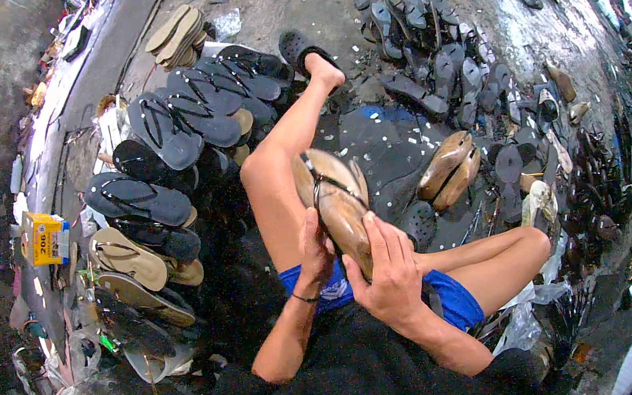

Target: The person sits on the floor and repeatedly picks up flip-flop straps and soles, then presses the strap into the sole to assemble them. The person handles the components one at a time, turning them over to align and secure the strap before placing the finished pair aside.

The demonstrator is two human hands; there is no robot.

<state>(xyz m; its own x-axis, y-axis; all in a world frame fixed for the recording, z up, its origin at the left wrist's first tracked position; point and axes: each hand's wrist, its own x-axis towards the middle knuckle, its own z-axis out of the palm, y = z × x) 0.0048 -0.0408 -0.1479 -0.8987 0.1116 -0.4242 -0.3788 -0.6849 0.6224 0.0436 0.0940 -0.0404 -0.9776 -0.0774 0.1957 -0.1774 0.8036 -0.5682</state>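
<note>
Above my lap I hold a glossy brown shoe last (349, 233), shaped like a foot, with a thin black sandal strap (323, 178) running across it. My left hand (312, 253) is closed on its left side, near the lower end. On the other side, my right hand (387, 267) grips it with the fingers lying along the edge and the thumb below. The underside of the last and part of my left fingers are hidden. To the right, a pair of similar brown lasts (448, 171) lies on the dark ground.
Dark flip-flops (165, 130) line the left in an arc, with a beige sandal (127, 259) among them. A stack of tan soles (176, 35) lies beyond. A yellow box (45, 238) stands at far left. Several dark lasts or soles (445, 70) crowd the right.
</note>
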